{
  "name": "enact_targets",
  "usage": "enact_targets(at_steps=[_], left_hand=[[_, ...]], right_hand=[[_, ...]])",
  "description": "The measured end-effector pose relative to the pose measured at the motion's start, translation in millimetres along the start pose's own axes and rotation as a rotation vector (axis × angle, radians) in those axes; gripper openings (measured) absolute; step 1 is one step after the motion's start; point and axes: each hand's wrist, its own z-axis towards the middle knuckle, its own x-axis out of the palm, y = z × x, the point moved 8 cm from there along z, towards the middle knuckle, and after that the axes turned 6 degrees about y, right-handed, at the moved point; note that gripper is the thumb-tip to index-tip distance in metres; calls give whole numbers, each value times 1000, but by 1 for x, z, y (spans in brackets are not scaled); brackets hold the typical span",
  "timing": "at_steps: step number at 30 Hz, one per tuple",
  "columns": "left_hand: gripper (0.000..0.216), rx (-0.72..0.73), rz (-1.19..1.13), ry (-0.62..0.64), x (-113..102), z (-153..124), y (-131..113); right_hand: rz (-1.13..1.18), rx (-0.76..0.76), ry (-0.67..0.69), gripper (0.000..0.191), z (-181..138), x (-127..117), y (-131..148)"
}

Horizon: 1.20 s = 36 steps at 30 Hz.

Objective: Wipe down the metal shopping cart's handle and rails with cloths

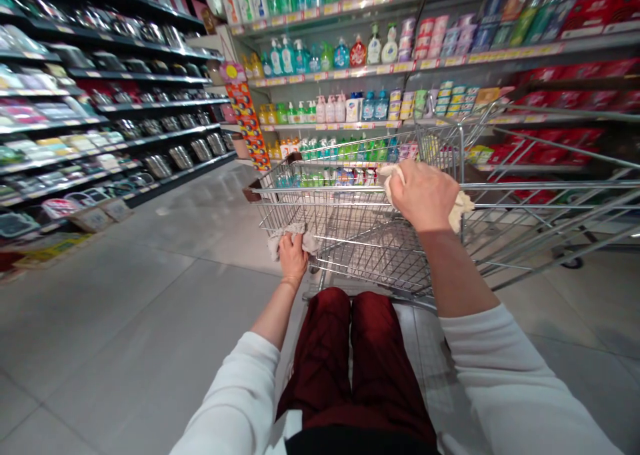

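Observation:
A metal wire shopping cart [360, 248] stands right in front of my knees. My left hand [294, 256] is closed on a greyish cloth [274, 244], which lies against the lower front corner of the basket. Higher up and to the right, my right hand [425, 193] grips a cream-coloured cloth [464, 208] at the cart's upper rail. Parts of that cloth stick out on both sides of the fist. The fingertips of my right hand are hidden behind the fist and cloth.
More nested carts [545, 195] extend to the right. Behind them, a shelf [350, 71] carries several rows of pump bottles and tins. On the left, a dark shelf [165, 76] holds metal pots. Grey floor tiles [125, 308] lie to my left.

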Motion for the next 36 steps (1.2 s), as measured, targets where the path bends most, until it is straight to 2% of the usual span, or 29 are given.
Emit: enact_targets(at_steps=[3,7,9,11,13,17,19,23,27,30,33,34,36], left_hand=[[45,-35,-18,-48,-21,14,1],[52,-35,-72,-266,-71,48,-4],[54,-35,-73,-327,-87,66,-6],[56,9,-68,-300,-88,79,-11],[58,25,-64,-258,-78,81,-11],[67,-45,-82,-208,-46,58,3],[65,-96,-86,-171,-31,46,11],[57,-121,-67,-131,-21,37,21],[58,-59,-51,-96,-24,29,29],[44,-91,-56,-39,-32,24,45],[36,-184,-110,-198,-66,36,59],[38,-198,-130,-288,-82,44,59],[46,-186,-136,-339,-104,68,52]], right_hand=[[2,-5,-11,34,0,0,0],[-4,1,-8,34,0,1,-1],[-1,6,4,34,-1,2,-1],[5,16,16,35,0,2,-2],[9,21,20,35,0,3,-2],[7,6,-3,34,0,3,-2],[0,1,-15,34,0,2,-2],[-6,-10,-23,33,0,2,-2],[1,-9,-21,33,-1,1,-1],[0,-10,-14,33,-1,1,0],[0,-13,-8,33,-1,2,0],[-1,-12,-9,34,-1,2,0],[-5,-9,-11,34,-1,2,-1]])
